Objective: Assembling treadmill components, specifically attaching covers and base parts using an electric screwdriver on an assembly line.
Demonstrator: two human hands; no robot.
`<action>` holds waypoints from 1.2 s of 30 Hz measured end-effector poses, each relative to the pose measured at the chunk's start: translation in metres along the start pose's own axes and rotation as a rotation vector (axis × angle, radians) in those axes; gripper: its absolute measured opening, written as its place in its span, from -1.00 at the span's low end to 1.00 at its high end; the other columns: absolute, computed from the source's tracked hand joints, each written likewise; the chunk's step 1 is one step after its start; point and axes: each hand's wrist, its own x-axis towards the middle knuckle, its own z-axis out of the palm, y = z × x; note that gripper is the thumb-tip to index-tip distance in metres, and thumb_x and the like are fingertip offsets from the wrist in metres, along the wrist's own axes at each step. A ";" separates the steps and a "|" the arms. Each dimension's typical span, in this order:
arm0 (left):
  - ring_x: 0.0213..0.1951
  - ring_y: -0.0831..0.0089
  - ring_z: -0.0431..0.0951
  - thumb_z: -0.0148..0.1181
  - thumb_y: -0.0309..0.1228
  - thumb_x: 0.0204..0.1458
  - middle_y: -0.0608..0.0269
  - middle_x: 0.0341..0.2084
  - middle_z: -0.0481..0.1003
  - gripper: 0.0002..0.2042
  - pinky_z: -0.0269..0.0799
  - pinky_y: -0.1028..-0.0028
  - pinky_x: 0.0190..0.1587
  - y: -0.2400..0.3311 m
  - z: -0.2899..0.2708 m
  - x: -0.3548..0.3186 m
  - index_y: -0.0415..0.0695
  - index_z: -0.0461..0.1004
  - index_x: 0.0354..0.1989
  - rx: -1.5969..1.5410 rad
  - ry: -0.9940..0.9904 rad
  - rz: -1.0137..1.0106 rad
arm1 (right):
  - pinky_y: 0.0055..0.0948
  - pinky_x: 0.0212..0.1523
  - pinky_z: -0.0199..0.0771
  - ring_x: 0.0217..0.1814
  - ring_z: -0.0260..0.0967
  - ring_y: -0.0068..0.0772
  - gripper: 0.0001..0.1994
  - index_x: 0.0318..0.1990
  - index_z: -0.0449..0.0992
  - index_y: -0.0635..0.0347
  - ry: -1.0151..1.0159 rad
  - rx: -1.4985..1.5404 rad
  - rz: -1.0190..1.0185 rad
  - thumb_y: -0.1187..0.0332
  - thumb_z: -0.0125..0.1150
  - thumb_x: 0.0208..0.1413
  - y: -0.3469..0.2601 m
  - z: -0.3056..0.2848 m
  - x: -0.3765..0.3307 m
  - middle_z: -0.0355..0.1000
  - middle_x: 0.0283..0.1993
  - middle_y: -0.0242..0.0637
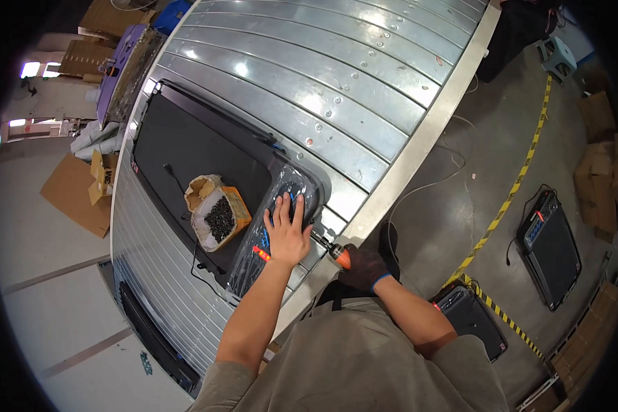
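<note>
My bare left hand [288,237] lies with fingers spread on the film-covered end of a flat black treadmill [206,141]. In a dark glove, my right hand [365,269] grips an orange-and-black power screwdriver [340,257]. Its long bit points left at the treadmill's near right edge; whether the tip touches a screw is too small to tell. On the treadmill's belt stands an open cardboard box [242,206] holding many small black screws [221,221]. A red label [261,254] sits beside my left wrist.
The treadmill rests on a slatted metal roller table [364,89] with a pale side rail [429,134]. Two more black treadmills [550,250] [472,317] are on the floor at right, near yellow-black tape [511,196]. A thin cable [418,194] trails on the floor. Cartons [595,185] stand far right.
</note>
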 end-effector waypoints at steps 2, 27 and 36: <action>0.52 -0.06 -0.13 0.33 -0.27 0.00 -0.15 0.51 -0.10 -0.10 -0.22 -0.22 0.45 -0.004 -0.016 0.000 0.01 -0.01 0.54 -0.085 -0.204 0.045 | -0.02 0.03 0.54 0.00 0.54 0.14 -0.33 0.17 0.39 0.17 0.037 -0.004 0.012 0.01 0.33 -0.09 0.009 0.005 0.007 0.56 -0.10 0.08; -0.20 0.00 0.62 0.32 -0.43 -0.01 -0.06 -0.31 0.59 -0.87 0.53 0.16 -0.10 -0.112 0.111 0.067 -0.20 0.60 -0.31 -0.559 0.216 -0.559 | 0.02 -0.02 0.55 -0.05 0.55 0.18 -0.24 0.09 0.40 0.09 0.261 -0.272 0.170 -0.20 0.45 -0.21 0.198 -0.091 0.014 0.58 -0.13 0.05; -0.21 -0.03 0.65 0.41 -0.25 -0.04 -0.07 -0.36 0.64 -0.79 0.55 0.10 -0.09 -0.086 0.200 0.128 -0.14 0.64 -0.36 -0.406 -0.127 -0.293 | 0.05 0.10 0.48 0.14 0.45 0.24 -0.23 0.20 0.35 0.12 0.428 -0.153 0.362 -0.07 0.50 -0.13 0.288 -0.108 0.018 0.51 0.07 0.13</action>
